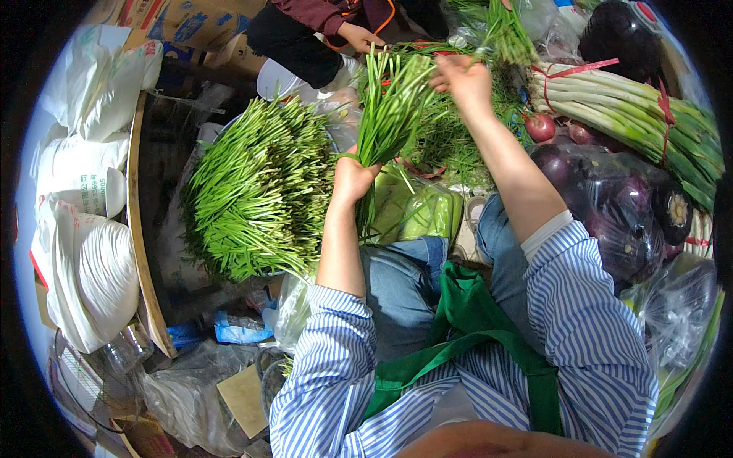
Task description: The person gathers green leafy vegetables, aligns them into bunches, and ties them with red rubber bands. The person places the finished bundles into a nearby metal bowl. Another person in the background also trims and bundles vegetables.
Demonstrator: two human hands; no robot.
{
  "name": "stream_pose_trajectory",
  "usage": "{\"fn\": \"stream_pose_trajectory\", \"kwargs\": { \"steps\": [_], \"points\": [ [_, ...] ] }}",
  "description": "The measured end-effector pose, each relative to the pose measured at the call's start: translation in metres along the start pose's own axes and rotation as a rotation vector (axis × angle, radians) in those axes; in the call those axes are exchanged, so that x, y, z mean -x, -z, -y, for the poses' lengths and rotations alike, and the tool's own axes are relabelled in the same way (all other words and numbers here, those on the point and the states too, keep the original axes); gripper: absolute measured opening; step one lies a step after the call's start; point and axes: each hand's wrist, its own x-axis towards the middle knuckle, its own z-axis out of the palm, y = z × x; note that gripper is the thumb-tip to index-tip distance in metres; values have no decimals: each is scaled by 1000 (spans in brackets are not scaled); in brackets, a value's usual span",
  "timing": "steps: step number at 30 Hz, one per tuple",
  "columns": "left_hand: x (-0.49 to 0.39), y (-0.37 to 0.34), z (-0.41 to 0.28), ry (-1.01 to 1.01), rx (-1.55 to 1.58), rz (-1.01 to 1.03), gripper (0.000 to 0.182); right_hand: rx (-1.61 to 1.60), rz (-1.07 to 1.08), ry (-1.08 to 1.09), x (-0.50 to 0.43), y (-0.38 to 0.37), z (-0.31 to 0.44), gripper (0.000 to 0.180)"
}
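My left hand is closed around a bunch of garlic chives, whose pale cut ends fan up and to the right. My right hand is raised at the right of those ends, fingers partly curled; whether it touches or pinches a stalk cannot be told. To the left of my left hand, a large heap of garlic chives fills a round container, of which only bits of the rim show. Loose chives and trimmings lie beyond my knees, under my right forearm.
A co-worker's hand is at the top, near more chives. Tied leeks or large scallions, red onions and bagged eggplants lie at right. Bagged green vegetables sit by my knees. White sacks stand behind a wooden edge at left.
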Motion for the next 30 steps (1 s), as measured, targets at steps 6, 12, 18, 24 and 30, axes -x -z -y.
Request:
{"fn": "stream_pose_trajectory", "kwargs": {
  "steps": [6,12,18,24,30],
  "points": [
    [4,18,7,190,478,-159,33,580,154,33,-24,31,-13,31],
    [7,19,4,224,501,-167,34,1127,207,265,-8,17,-17,23],
    [0,0,8,48,163,-111,32,473,289,491,12,-20,-1,18],
    [-9,-9,11,-205,-270,-154,31,427,219,242,20,-28,-5,27],
    [-4,-11,-6,-210,-466,-229,39,662,226,139,21,-23,-1,30]
  ]
}}
